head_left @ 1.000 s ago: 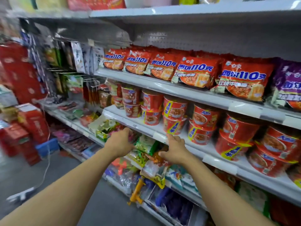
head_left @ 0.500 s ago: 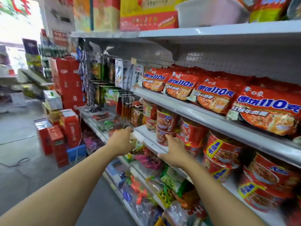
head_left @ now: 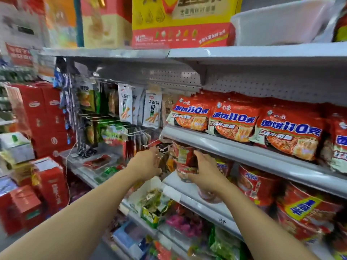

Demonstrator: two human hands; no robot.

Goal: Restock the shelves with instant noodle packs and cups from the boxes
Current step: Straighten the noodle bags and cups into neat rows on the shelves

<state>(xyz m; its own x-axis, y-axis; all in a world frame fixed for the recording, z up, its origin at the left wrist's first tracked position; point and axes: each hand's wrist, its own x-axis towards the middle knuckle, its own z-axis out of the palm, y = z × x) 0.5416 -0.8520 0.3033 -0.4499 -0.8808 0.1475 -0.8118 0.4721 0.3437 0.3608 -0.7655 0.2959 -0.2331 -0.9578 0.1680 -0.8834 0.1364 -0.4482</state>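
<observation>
Right now both bare forearms are stretching forward from the bottom edge toward the left end of the cup shelf (head_left: 189, 192). Below them, on the lower shelves, loose snack bags (head_left: 155, 203) in green, pink and yellow are lying jumbled together.

The right hand (head_left: 205, 172) is reaching onto the cup shelf with its fingers curving round the side of the stacked red noodle cups (head_left: 183, 162) at the shelf's left end; it is touching the lower cup, though the blur is making it hard to say how firmly it is gripping. The left hand (head_left: 145, 164) is hovering just left of that stack, beside the shelf's end, fingers bent toward the cups; whether it is holding anything I cannot tell. The two cups are standing one on top of the other, upright, between the two hands.

Further right along the same shelf, more red noodle cups (head_left: 257, 186) are sitting in stacked pairs, running off toward the right edge. One shelf up, red instant noodle packs (head_left: 232, 121) with blue lettering are leaning in a row behind the front rail.

To the left of those packs, small snack packets (head_left: 152, 109) are hanging from hooks on the pegboard. Beyond them, red cartons (head_left: 45, 117) are standing piled on the floor at the aisle's far left. Highest of all, the top shelf (head_left: 244, 52) is carrying a yellow-and-red gift box (head_left: 184, 21) and a white plastic tub (head_left: 281, 21).
</observation>
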